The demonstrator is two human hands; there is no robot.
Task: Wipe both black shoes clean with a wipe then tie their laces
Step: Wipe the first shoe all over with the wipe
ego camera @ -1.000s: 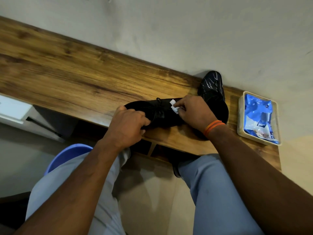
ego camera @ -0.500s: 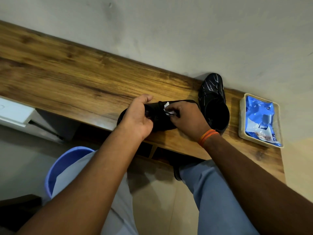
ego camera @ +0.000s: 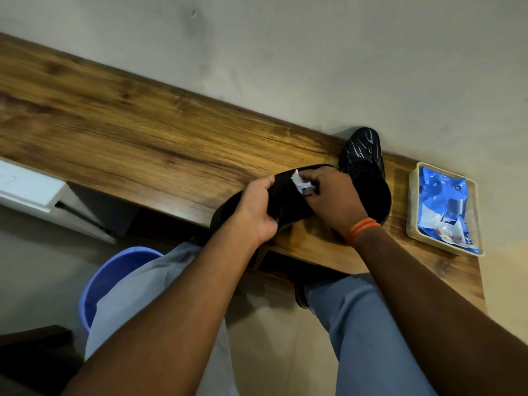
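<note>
A black shoe (ego camera: 288, 200) is tilted up at the near edge of the wooden shelf (ego camera: 143, 138). My left hand (ego camera: 257, 210) grips its middle from the near side. My right hand (ego camera: 334, 201), with an orange band at the wrist, pinches a crumpled white wipe (ego camera: 300, 182) against the shoe's upper side. The second black shoe (ego camera: 364, 164) stands behind my right hand, toe toward the wall; its heel end is partly hidden. The laces of both shoes are hard to make out.
A cream tray (ego camera: 413, 212) holding a blue wipes pack (ego camera: 445, 207) sits at the shelf's right end. A blue bucket (ego camera: 114, 270) stands on the floor by my left knee. A white box (ego camera: 25, 187) lies lower left. The wall runs close behind the shelf.
My left hand shifted from the shoe's toe to its middle and tipped the shoe up off the shelf. My right hand stayed on the shoe with the wipe, moving along its upper.
</note>
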